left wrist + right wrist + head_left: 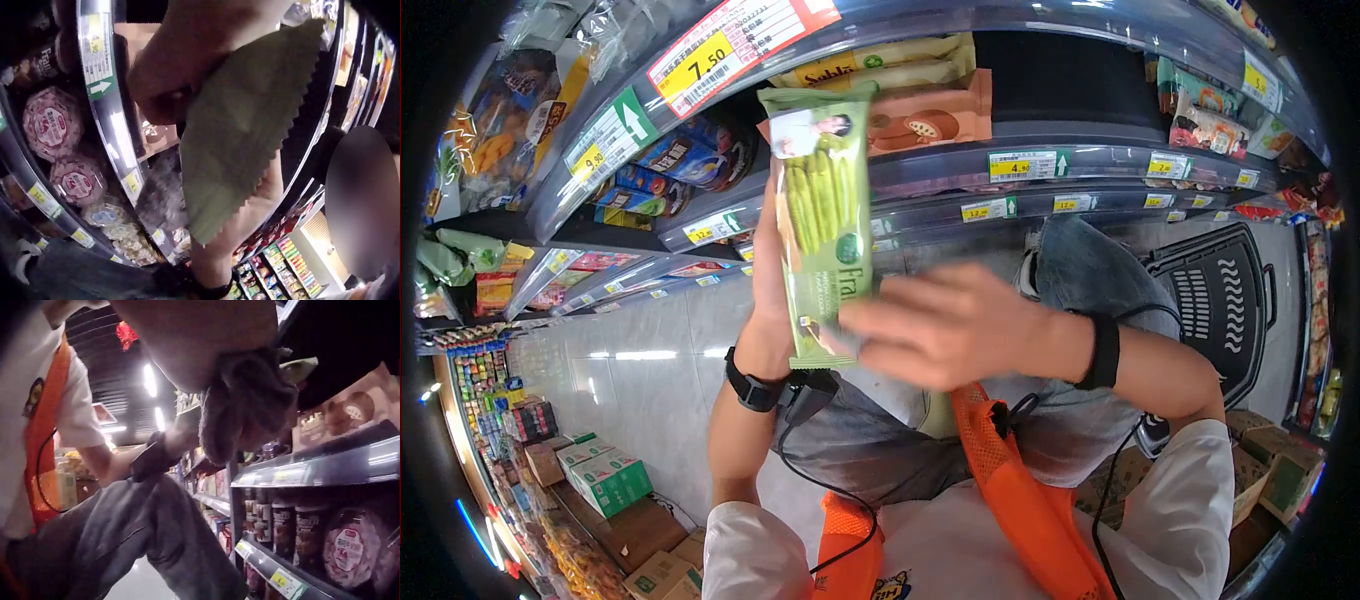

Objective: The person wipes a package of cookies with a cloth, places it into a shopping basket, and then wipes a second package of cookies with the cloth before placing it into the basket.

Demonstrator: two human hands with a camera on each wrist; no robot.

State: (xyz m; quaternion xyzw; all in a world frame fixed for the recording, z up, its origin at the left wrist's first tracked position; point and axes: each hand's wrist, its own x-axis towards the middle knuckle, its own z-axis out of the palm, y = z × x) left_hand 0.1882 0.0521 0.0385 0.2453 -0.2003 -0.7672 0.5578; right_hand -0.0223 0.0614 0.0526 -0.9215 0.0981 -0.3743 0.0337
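A green biscuit packet [825, 220] stands upright in front of the shelf, its printed front towards the head camera. My left hand [768, 255] grips it from behind along its left side, and most of the fingers are hidden. The left wrist view shows the packet's plain green back [244, 119] and serrated end. My right hand [950, 325], blurred in the head view, is at the packet's lower front. In it is a bunched grey cloth [244, 400], held close to the packet in the right wrist view.
Behind the packet, a shelf holds a brown packet [935, 115] and yellow packets [880, 65]. Shelf edges with price tags [1025, 165] curve across the front. A black slotted plastic basket [1210, 310] stands on the floor at right. Cartons [605, 475] stand at lower left.
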